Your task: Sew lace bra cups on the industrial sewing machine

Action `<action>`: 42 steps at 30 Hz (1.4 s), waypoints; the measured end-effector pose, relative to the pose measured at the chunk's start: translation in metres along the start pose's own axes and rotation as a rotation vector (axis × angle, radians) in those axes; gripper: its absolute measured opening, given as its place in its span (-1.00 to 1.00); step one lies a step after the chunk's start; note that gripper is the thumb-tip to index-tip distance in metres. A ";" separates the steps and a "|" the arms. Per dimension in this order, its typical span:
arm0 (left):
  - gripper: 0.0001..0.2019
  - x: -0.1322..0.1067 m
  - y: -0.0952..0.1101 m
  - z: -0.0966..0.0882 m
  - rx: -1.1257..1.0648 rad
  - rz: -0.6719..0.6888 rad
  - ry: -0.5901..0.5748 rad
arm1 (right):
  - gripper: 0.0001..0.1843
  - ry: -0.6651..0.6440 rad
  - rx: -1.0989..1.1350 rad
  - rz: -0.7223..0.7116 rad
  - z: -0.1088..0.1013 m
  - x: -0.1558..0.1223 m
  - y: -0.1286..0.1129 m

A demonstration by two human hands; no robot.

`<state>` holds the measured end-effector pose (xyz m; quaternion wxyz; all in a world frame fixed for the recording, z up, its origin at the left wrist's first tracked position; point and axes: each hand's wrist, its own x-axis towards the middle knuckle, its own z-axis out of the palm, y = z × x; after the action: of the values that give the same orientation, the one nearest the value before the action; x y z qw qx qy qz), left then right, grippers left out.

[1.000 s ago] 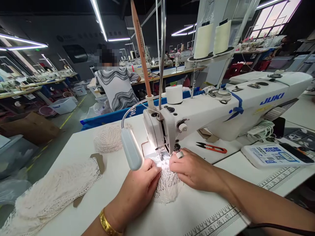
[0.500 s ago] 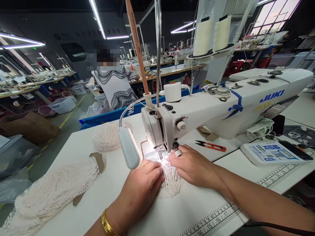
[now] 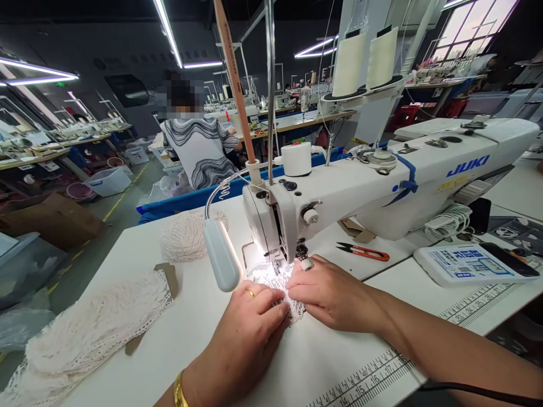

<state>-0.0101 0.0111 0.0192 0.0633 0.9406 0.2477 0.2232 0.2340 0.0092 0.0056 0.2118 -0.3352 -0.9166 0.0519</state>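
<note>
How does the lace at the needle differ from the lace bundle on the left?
The lace at the needle shows as a small patch; the lace bundle spreads much larger. The left hand and right hand touch the lace at the needle, while neither touches the lace bundle. The former is brightly lit, the latter dimmer. Both are pale openwork.

White table, sewing machine, lace bundles, orange snips, blue-lettered case
</note>
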 end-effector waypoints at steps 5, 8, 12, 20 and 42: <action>-0.75 0.002 -0.003 0.001 -0.007 -0.021 -0.008 | -0.76 -0.040 0.024 0.042 0.002 0.001 0.000; -0.75 0.003 -0.009 0.003 -0.007 -0.036 0.006 | -0.73 -0.036 0.024 0.062 0.002 0.002 0.002; -0.72 0.000 -0.010 0.004 -0.015 -0.011 0.024 | -0.75 -0.024 0.020 0.042 0.001 0.001 0.001; -0.71 -0.001 -0.008 0.002 -0.001 0.051 0.017 | -0.80 -0.043 0.023 0.037 0.003 0.000 0.001; -0.77 0.004 -0.033 0.012 0.098 -0.073 0.070 | -0.66 0.035 -0.028 0.264 0.015 0.012 0.007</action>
<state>-0.0158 0.0423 0.0024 0.0167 0.9246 0.2946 0.2411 0.2241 0.0232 -0.0053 0.2142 -0.4565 -0.8614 0.0608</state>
